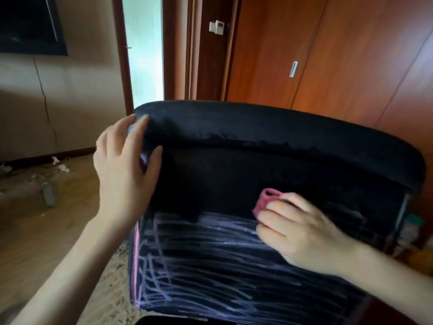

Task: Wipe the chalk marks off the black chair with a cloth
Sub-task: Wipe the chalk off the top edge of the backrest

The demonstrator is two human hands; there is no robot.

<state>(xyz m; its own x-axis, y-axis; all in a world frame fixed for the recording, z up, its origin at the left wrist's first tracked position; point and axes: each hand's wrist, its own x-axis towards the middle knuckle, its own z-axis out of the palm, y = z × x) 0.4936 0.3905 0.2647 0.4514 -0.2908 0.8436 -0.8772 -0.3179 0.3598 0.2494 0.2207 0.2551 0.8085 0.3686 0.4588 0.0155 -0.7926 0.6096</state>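
Note:
The black chair (257, 165) fills the middle of the view, its padded top edge toward the far wall. Pale purple chalk marks (210, 259) cover the lower part of its back; the upper band looks dark and free of marks. My left hand (121, 170) grips the chair's upper left corner, fingers on the far side and thumb on the near face. My right hand (297, 233) holds a bunched pink cloth (266, 200) and presses it against the chair at the upper right edge of the chalked area.
A wooden floor (46, 231) lies to the left with small scraps of litter (61, 165) and a grey object (48, 197). Orange-brown wooden doors (328, 55) stand behind the chair. An open doorway (143, 50) is at the back.

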